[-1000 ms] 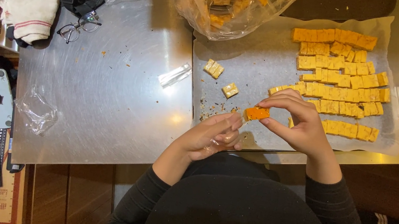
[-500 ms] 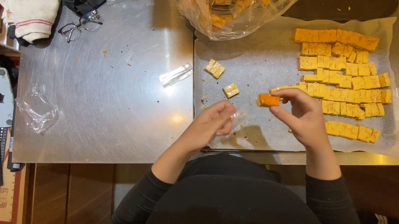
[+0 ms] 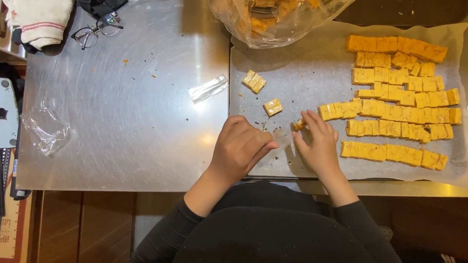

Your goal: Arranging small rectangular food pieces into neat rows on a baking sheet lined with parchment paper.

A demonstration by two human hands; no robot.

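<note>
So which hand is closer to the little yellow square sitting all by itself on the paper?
Left, narrowly. The left hand lies just below and left of the lone yellow square. The right hand sits down to its right, fingertips on another orange piece.

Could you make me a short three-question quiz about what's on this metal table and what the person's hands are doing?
1. True or false: the right hand touches a small orange-yellow piece at the end of a row of wrapped squares.
2. What lies near the folded white cloth at the table's far left corner?
A. scissors
B. eyeglasses
C. a cup
3. Fill in: the big clear bag at the far edge of the table holds more ______ pieces.

Key:
1. True. Its fingertips rest on that piece, on the clear sheet.
2. B, the eyeglasses.
3. Orange-yellow.

The left hand rests curled beside the right; whether it holds anything cannot be told.
</note>
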